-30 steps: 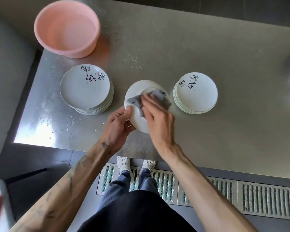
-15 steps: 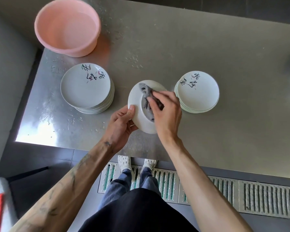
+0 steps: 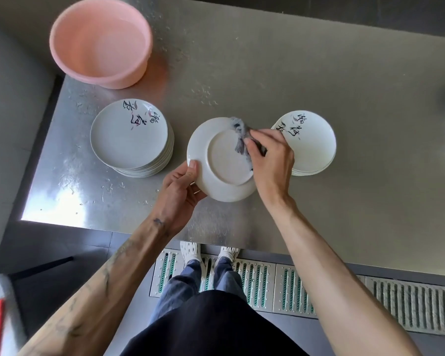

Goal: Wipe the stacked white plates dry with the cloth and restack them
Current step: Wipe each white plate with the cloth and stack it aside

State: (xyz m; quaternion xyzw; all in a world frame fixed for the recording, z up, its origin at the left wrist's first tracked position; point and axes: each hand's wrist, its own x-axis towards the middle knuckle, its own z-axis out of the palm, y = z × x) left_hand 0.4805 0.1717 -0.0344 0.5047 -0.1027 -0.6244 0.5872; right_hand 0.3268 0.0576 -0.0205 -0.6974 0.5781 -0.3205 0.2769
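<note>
One plate (image 3: 224,163) is facing us bottom-up, lifted over the desk (image 3: 319,73) toward its near edge, between the two stacks. We're gripping its rim with our left hand (image 3: 177,191), thumb on the underside. Our right hand (image 3: 272,160) is pinching the grey cloth (image 3: 240,140) and pressing it on the underside's far-right part. Taller stack (image 3: 129,134) is sitting toward the left edge. Shorter stack (image 3: 314,147) is sitting just right of the held plate. Both are face-up. Pink basin (image 3: 98,42) is sitting at the far left corner.

Left hand (image 3: 176,194) holds plate (image 3: 220,173); right hand (image 3: 271,160) presses cloth (image 3: 240,140).
</note>
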